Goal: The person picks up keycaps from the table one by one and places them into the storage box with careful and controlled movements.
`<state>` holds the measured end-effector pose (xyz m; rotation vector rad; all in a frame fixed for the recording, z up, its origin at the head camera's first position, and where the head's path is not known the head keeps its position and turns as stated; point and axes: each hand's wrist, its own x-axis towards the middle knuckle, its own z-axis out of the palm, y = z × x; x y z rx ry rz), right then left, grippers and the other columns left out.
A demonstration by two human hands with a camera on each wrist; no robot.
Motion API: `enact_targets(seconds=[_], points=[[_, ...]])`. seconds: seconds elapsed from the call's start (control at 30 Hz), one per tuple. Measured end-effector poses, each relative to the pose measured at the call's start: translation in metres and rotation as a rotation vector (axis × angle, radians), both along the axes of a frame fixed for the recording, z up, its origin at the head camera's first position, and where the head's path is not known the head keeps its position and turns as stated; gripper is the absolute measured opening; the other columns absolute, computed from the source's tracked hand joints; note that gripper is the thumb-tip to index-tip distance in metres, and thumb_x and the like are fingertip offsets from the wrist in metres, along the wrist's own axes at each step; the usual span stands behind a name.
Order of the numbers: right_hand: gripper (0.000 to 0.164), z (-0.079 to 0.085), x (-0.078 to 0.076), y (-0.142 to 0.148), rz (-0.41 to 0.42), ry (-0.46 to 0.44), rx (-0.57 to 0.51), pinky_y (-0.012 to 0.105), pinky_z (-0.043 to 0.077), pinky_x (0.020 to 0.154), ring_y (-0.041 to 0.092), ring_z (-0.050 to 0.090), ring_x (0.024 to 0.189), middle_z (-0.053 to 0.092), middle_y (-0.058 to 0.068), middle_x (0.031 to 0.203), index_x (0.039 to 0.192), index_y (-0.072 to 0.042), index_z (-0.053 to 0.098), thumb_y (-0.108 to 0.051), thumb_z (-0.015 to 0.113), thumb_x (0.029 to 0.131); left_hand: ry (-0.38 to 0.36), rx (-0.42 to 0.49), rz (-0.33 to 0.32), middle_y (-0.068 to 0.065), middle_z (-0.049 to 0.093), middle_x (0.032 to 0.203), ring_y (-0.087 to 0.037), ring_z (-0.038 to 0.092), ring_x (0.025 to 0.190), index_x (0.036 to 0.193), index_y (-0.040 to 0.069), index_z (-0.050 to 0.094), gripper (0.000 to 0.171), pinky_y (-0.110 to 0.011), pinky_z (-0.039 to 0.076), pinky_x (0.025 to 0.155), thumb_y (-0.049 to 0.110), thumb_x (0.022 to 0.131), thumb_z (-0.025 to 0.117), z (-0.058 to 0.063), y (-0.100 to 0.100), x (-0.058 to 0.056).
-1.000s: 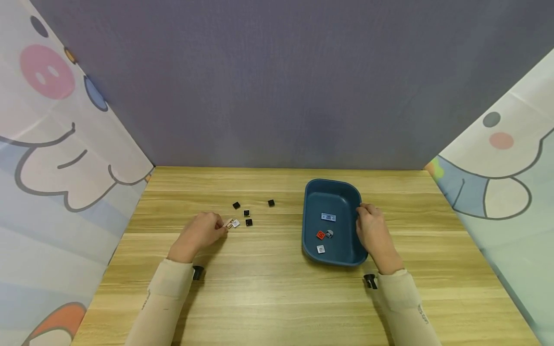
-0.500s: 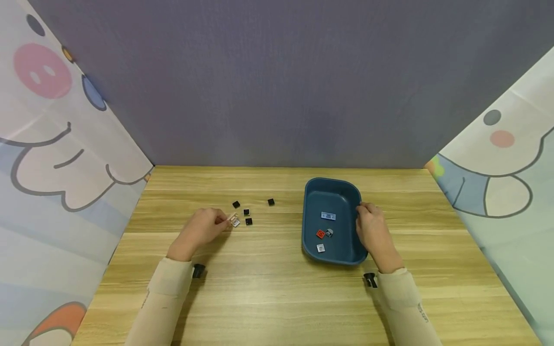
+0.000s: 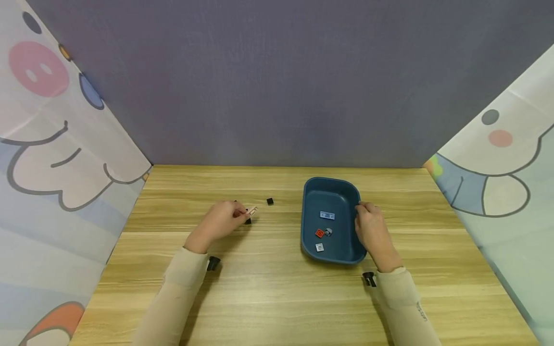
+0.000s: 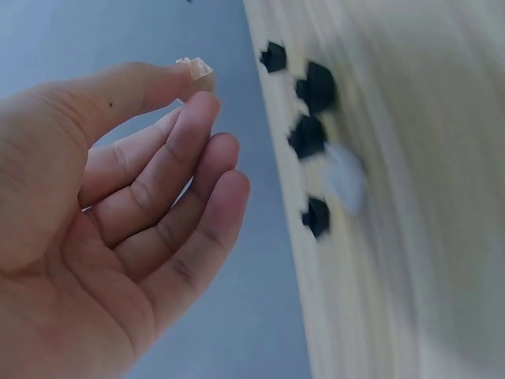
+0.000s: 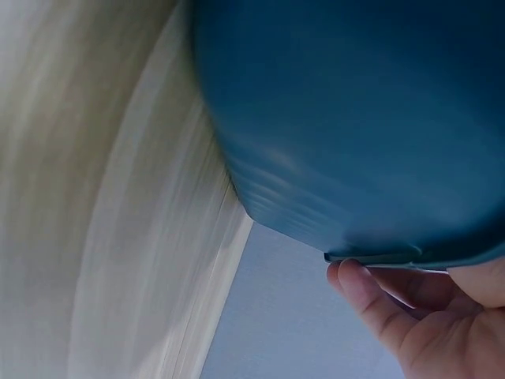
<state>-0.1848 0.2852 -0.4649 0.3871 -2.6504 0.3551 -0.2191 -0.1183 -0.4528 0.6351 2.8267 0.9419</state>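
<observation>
Between thumb and fingertips my left hand (image 3: 218, 223) pinches a small beige keycap (image 3: 252, 210), raised above the table; the left wrist view shows it at the tip of the thumb. Under and around that hand lie several small black square pieces (image 3: 270, 201), partly hidden by it in the head view. A blurred white piece (image 4: 346, 178) lies beside them in the left wrist view. My right hand (image 3: 371, 229) grips the right rim of a dark blue bin (image 5: 316, 134). Inside are a blue long keycap (image 3: 327, 215), a red one (image 3: 319, 233), a grey one (image 3: 328, 231) and a white one (image 3: 319, 247).
The wooden table (image 3: 277, 302) runs back to a grey upright panel (image 3: 277, 86). Cartoon-printed sheets (image 3: 73, 192) flank the left and right sides. The bin stands right of the loose black pieces.
My left hand has lifted the beige keycap and moved right and away, now covering part of the black pieces. The right hand and bin have stayed put.
</observation>
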Motion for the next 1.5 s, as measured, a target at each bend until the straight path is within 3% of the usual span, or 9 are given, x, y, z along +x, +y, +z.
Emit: enact_targets(seconds=[0.33,0.53,0.6,0.9,1.17,1.5], points=[[0.017,0.002,0.0,-0.001,-0.022,-0.04,0.002,0.054,0.053,0.083,0.052,0.059,0.098,0.061,0.035,0.11,0.101,0.019,0.064,0.015,0.063,0.085,0.009,-0.016,-0.096,0.002,0.071,0.089,-0.006,0.057,0.062,0.104,0.01,0.076,0.017,-0.027,0.046,0.056,0.023,0.098,0.067,0.025,0.055,-0.013],[0.017,0.002,0.001,-0.001,-0.018,-0.024,-0.002,0.055,0.051,0.084,0.052,0.059,0.098,0.061,0.036,0.109,0.1,0.019,0.065,0.015,0.065,0.083,0.145,-0.096,-0.221,0.003,0.068,0.084,-0.008,0.053,0.063,0.099,0.011,0.077,0.015,-0.024,0.045,0.058,0.021,0.098,0.066,0.039,0.101,-0.024],[0.018,0.002,0.001,-0.002,-0.023,-0.031,-0.007,0.055,0.051,0.084,0.052,0.059,0.098,0.061,0.036,0.11,0.1,0.019,0.065,0.015,0.065,0.083,0.177,-0.124,-0.269,0.005,0.065,0.079,-0.008,0.051,0.062,0.095,0.012,0.076,0.015,-0.023,0.043,0.057,0.021,0.099,0.065,0.041,0.117,-0.028],[0.018,0.003,0.0,-0.002,-0.037,-0.041,-0.009,0.055,0.051,0.085,0.052,0.059,0.099,0.061,0.035,0.112,0.101,0.019,0.064,0.015,0.064,0.083,0.18,-0.17,-0.437,0.005,0.048,0.063,-0.008,0.042,0.054,0.078,0.017,0.063,0.024,-0.021,0.034,0.054,0.019,0.101,0.059,0.034,0.169,-0.033],[0.018,0.004,0.002,-0.003,-0.045,-0.06,-0.008,0.054,0.051,0.085,0.052,0.059,0.1,0.061,0.035,0.113,0.102,0.018,0.064,0.014,0.065,0.084,0.178,-0.185,-0.445,0.005,0.049,0.062,-0.007,0.043,0.052,0.076,0.017,0.061,0.024,-0.021,0.034,0.051,0.019,0.101,0.06,0.033,0.182,-0.029],[0.018,0.003,0.0,-0.002,-0.028,-0.023,-0.001,0.055,0.051,0.084,0.051,0.06,0.099,0.061,0.035,0.111,0.1,0.018,0.065,0.015,0.066,0.082,0.158,-0.168,-0.459,0.005,0.052,0.065,-0.006,0.042,0.053,0.083,0.014,0.066,0.016,-0.02,0.035,0.052,0.02,0.098,0.065,0.026,0.177,-0.028]])
